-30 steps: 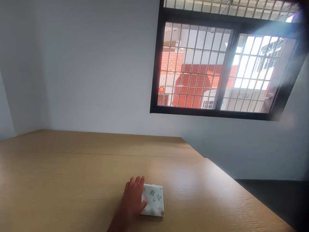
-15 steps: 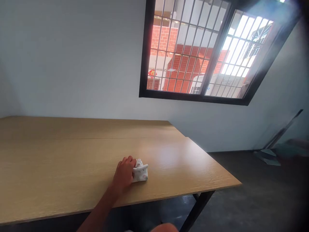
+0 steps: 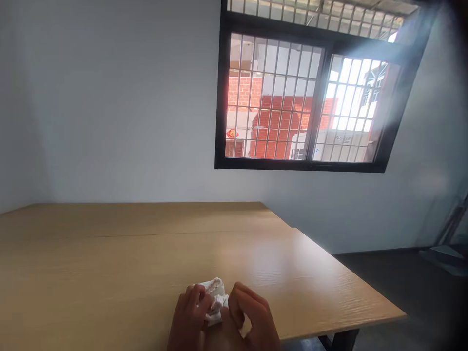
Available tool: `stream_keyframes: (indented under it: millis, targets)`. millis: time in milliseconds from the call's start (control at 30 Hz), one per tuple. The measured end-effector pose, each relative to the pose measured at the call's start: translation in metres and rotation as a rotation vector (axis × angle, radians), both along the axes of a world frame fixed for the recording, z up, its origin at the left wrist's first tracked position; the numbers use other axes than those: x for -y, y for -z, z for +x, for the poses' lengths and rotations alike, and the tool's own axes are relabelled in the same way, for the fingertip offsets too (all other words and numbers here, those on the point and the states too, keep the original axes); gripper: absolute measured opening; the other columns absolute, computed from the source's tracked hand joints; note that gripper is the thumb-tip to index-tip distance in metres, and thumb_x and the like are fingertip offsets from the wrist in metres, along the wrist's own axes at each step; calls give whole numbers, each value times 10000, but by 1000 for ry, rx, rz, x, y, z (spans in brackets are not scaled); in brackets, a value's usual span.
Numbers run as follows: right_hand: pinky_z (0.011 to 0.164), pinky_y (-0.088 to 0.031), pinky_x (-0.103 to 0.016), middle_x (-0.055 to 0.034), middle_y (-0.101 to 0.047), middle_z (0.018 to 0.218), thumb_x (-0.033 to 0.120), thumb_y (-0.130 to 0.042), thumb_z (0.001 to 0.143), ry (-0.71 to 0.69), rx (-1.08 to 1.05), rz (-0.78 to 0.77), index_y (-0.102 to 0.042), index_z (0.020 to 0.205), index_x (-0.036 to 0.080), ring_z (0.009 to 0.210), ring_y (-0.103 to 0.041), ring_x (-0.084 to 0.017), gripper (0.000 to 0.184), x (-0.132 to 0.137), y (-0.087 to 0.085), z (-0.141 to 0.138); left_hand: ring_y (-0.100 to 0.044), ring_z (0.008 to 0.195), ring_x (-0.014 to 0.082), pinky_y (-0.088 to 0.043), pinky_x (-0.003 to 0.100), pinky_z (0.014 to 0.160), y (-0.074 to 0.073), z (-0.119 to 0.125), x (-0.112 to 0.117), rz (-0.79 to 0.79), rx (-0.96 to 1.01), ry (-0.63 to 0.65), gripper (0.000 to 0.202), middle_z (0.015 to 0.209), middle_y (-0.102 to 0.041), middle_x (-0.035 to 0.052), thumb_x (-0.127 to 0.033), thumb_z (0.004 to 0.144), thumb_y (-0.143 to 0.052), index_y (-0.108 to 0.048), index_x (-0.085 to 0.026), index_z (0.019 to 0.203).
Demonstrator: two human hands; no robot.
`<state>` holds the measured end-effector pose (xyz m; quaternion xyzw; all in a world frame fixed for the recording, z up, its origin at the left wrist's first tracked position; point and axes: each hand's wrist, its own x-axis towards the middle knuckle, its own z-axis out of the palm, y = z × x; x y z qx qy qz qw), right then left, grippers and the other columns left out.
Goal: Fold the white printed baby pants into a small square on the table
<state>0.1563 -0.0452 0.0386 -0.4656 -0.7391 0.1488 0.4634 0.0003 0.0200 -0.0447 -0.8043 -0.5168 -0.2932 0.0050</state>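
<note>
A small folded white cloth (image 3: 216,286) lies on the wooden table near its front edge, partly covered by my fingers. My left hand (image 3: 188,314) is on its left side, fingers curled and gripping the fabric. On the other side my right hand (image 3: 254,314) has its thumb and bent index finger closed at the cloth's right edge. Between the two hands the fabric looks bunched. Whatever part lies under the fingers is hidden.
The wooden table (image 3: 109,273) reaches back to a pale wall (image 3: 109,97), with its right edge slanting toward me. A barred window (image 3: 270,165) is set in the wall. At far right, a long-handled dustpan (image 3: 444,253) stands on the dark floor.
My right hand has come into view and closed on the cloth's right side. The cloth, neatly folded before, is now more bunched. The view has tilted upward.
</note>
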Motion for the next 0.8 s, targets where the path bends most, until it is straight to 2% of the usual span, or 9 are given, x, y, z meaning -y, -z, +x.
stream_keyframes:
  millis: [67, 133, 233, 333, 467, 567, 667, 733, 800]
  targets:
    - [638, -433, -283, -1, -512, 714, 238, -500, 812, 21, -21, -18, -369, 669, 244, 669, -519, -166, 193, -25, 8, 3, -578, 1018, 265, -467, 354, 846, 13, -2, -3, 72, -11, 31, 226, 1069, -618, 72, -72, 868, -537, -656, -253, 935]
    - [700, -437, -273, -14, -575, 792, 173, -508, 749, -14, -35, -82, -425, 706, 233, 755, -554, -173, 110, -41, 21, 4, -589, 974, 256, -474, 344, 814, 18, -3, -5, 92, 4, 44, 222, 1024, -622, 68, -72, 856, -551, -654, -252, 933]
    - [713, -434, -257, -12, -631, 815, 163, -528, 753, -68, -23, -202, -488, 724, 226, 768, -572, -174, 80, -50, 39, 2, -586, 961, 248, -470, 340, 827, 9, -2, -3, 58, 51, 44, 283, 1004, -621, 65, -15, 801, -558, -660, -243, 933]
    - [702, -428, -247, -8, -665, 848, 153, -555, 752, -110, 34, -232, -552, 765, 232, 758, -577, -172, 80, -50, 46, -1, -575, 975, 245, -470, 340, 851, -8, -2, 3, -41, 121, 57, 375, 1033, -588, 66, 19, 746, -557, -654, -237, 1002]
    - [736, -424, -242, -24, -689, 953, 68, -478, 728, -142, 66, -161, -578, 753, 223, 816, -608, -171, 186, -53, 49, -1, -570, 869, 188, -490, 264, 748, -22, -5, 5, -160, 229, 112, 407, 1072, -459, 59, 0, 732, -531, -628, -238, 1048]
    - [711, -413, -246, -29, -683, 860, 25, -452, 666, -69, 149, -144, -564, 712, 207, 771, -608, -170, 219, -55, 50, 4, -555, 815, 164, -490, 240, 736, -31, -13, 4, -219, 217, 154, 384, 1054, -399, 36, -44, 643, -639, -640, -241, 973]
    - [717, -404, -254, -25, -672, 835, 30, -455, 668, -18, 226, -110, -573, 746, 211, 770, -600, -173, 231, -52, 41, 12, -546, 850, 195, -496, 272, 783, -46, -27, 6, -215, 185, 182, 397, 1037, -409, 25, -157, 557, -784, -645, -247, 918]
    - [732, -402, -265, -25, -662, 843, 55, -442, 724, 10, 239, -63, -562, 778, 216, 788, -593, -178, 208, -47, 31, 18, -544, 882, 218, -504, 298, 813, -57, -37, 9, -210, 238, 252, 357, 1038, -438, 35, -291, 602, -815, -635, -239, 906]
    - [719, -399, -276, -19, -636, 802, 80, -412, 759, 28, 240, -29, -519, 763, 217, 763, -576, -181, 173, -43, 20, 24, -548, 919, 227, -504, 315, 852, -63, -44, 11, -223, 320, 349, 250, 1053, -468, 48, -373, 731, -744, -622, -235, 900]
